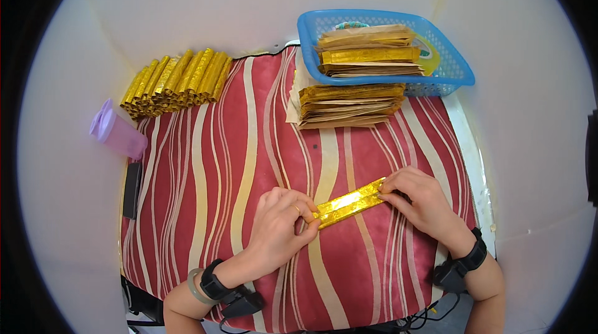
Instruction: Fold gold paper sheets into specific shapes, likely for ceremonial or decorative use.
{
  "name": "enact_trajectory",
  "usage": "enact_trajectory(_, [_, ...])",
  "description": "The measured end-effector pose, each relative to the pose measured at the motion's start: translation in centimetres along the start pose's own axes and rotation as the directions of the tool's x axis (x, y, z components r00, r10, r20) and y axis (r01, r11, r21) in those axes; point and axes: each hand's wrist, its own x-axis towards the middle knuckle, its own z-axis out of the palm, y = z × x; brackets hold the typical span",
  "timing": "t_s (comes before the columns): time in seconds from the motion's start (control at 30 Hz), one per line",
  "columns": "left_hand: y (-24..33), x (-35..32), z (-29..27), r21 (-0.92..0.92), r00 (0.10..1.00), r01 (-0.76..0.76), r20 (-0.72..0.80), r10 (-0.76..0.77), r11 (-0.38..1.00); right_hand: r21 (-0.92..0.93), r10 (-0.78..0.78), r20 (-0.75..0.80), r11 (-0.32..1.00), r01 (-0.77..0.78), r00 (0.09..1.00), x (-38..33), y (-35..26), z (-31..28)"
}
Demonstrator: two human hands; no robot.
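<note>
A folded strip of shiny gold foil paper [350,203] is held just over the striped cloth, with a crease running along its length. My left hand [283,222] pinches its left end between thumb and fingers. At the other end, slightly higher, my right hand [418,200] grips the strip the same way. Its fingertips partly cover that end. Beyond my hands lies a stack of gold foil paper sheets [349,107], their brownish edges showing. At the far left, rolled gold paper tubes [177,82] are piled in layers.
A blue plastic basket [458,72] at the back right holds more gold paper bundles. A lilac plastic cup [118,131] leans at the left edge, near a flat black object [132,191]. The red striped cloth [224,166] covers the table; pale walls surround it. Cables [430,318] hang at the front.
</note>
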Motion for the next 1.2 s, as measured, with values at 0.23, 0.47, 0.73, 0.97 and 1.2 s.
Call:
enact_trajectory(0.23, [0.1, 0.0, -0.2, 0.001, 0.999, 0.002, 0.043, -0.002, 1.0, 0.086, 0.022, 0.056, 0.996, -0.027, 0.998, -0.2, 0.2, -0.5])
enact_trajectory(0.47, [0.3, 0.0, -0.3, -0.005, 0.999, -0.008, 0.048, 0.008, 1.0, 0.149, 0.035, 0.143, 0.987, -0.057, 0.989, -0.1, 0.1, -0.9])
enact_trajectory(0.73, [-0.1, -0.3, 0.0, -0.04, 0.999, 0.008, 0.035, -0.007, 0.999, 0.153, 0.059, 0.122, 0.985, -0.077, 0.991, -0.2, 0.3, -0.6])
enact_trajectory(0.97, [0.4, -0.1, 0.0, -0.056, 0.998, 0.057, 0.036, -0.055, 0.997, 0.103, 0.104, 0.086, 0.988, -0.113, 0.991, 0.0, -0.2, -0.1])
enact_trajectory(1.2, [0.7, 0.1, 0.1, -0.038, 0.997, 0.068, 0.044, -0.066, 0.997, 0.073, 0.096, 0.066, 0.992, -0.101, 0.993, 0.0, -0.2, 0.0])
